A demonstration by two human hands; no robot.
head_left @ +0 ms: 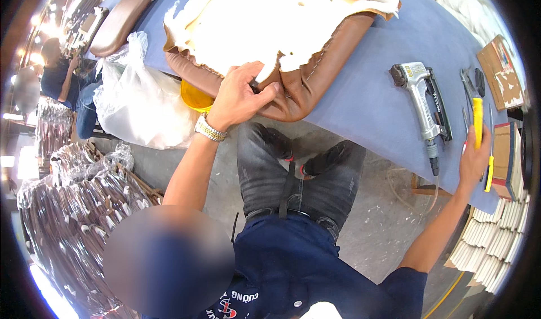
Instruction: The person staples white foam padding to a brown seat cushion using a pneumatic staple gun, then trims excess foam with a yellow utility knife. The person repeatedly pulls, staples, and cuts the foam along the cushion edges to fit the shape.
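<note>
A brown leather cushion or cover point(342, 44) lies underside up at the near edge of the blue table, with pale white material over its middle. My left hand point(239, 93), a watch at its wrist, is closed on the near corner of this leather, thumb and fingers pinching a fold. Out at the right, my right hand point(474, 160) is closed around a tool with a yellow handle point(478, 122); its working end is hard to make out among the tools beside it. A screwdriver point(489, 172) with a yellow handle lies just right of that hand.
A silver air stapler point(420, 99) with a hose lies on the blue table point(360, 99). A cardboard box point(501, 74) stands at the right edge. Left are a yellow bowl point(194, 96), a white plastic bag point(141, 107), a brown padded piece point(124, 20) and plastic-wrapped stacks point(84, 223). Another person point(62, 82) sits farther left.
</note>
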